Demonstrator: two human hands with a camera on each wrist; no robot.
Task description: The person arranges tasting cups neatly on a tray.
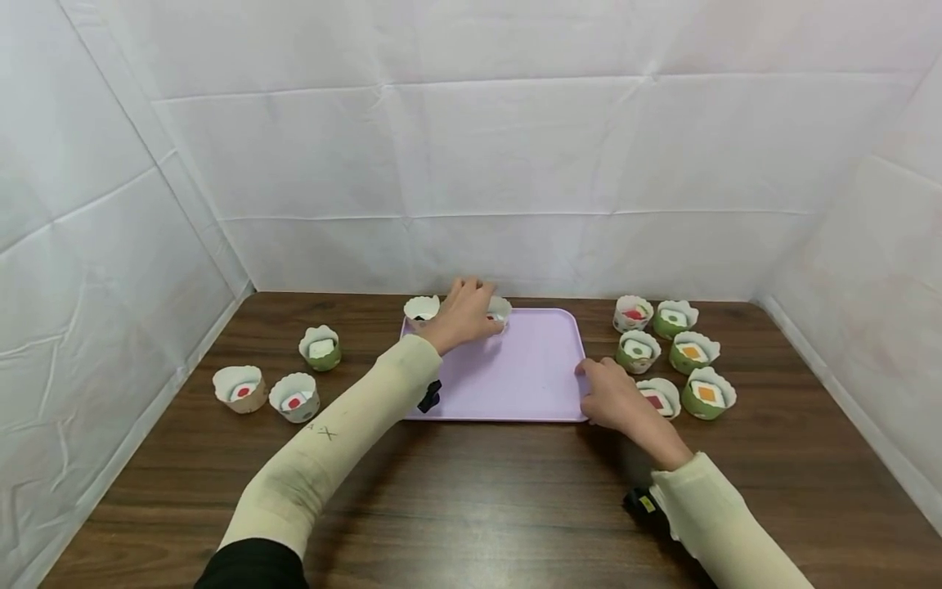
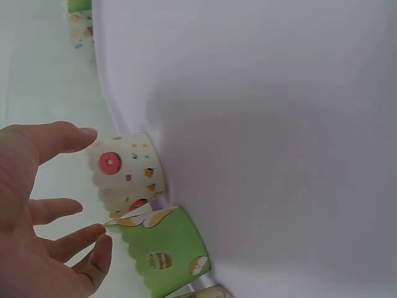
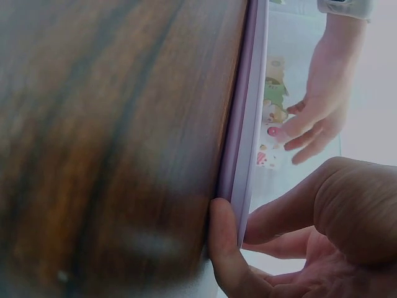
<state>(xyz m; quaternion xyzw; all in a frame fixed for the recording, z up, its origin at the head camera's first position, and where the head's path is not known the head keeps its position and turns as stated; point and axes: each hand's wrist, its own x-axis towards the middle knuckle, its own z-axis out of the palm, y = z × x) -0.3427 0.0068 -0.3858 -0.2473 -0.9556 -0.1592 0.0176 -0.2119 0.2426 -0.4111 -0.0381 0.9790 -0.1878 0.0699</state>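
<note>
**Lilac tray (image 1: 530,368) hemmed in**

Three paper cups (image 1: 294,399) stand left of the left hand (image 1: 464,316), its fingers loose beside patterned cups (image 2: 127,171). The smooth tray lies between, pinched by the right hand (image 1: 611,394); six cups (image 1: 695,352) crowd that hand's right.

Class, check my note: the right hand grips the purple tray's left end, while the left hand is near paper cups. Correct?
Not the left end: the head view shows the right hand gripping the purple tray by its right end. The rest stands.
</note>
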